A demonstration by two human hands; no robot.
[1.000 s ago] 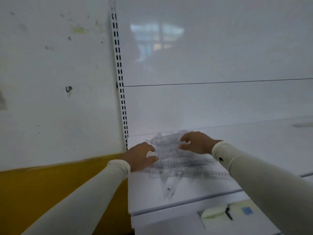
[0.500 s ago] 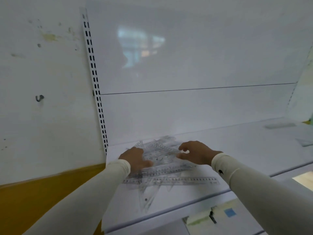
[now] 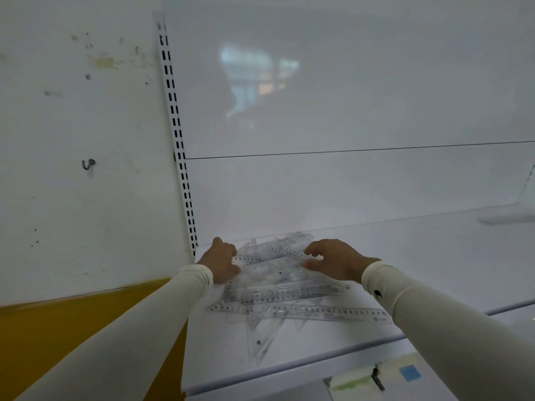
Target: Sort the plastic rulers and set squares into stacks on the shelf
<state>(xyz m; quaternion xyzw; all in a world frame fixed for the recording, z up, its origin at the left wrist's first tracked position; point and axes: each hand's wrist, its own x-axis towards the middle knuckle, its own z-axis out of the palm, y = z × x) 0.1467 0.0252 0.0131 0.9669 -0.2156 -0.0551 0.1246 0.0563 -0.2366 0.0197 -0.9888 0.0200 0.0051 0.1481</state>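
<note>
A loose pile of clear plastic rulers and set squares (image 3: 278,296) lies criss-crossed at the left end of the white shelf (image 3: 434,256). A long ruler (image 3: 333,312) sticks out to the right at the pile's front, and a set square's tip (image 3: 262,340) points toward the shelf's front edge. My left hand (image 3: 221,264) grips the left side of the top pieces with curled fingers. My right hand (image 3: 333,260) pinches the right end of a clear ruler (image 3: 269,260) on top, between thumb and forefinger. Which piece the left hand holds is blurred.
A slotted white upright (image 3: 179,157) runs up the wall left of the shelf, with a small hook (image 3: 88,164) and a yellow panel (image 3: 58,337) further left. Another clear item (image 3: 506,217) lies far right. Labels (image 3: 409,373) show on a lower shelf.
The view swung right and then back left. Both hands stayed at the back of the pile, and the left hand closed further over its left edge.
</note>
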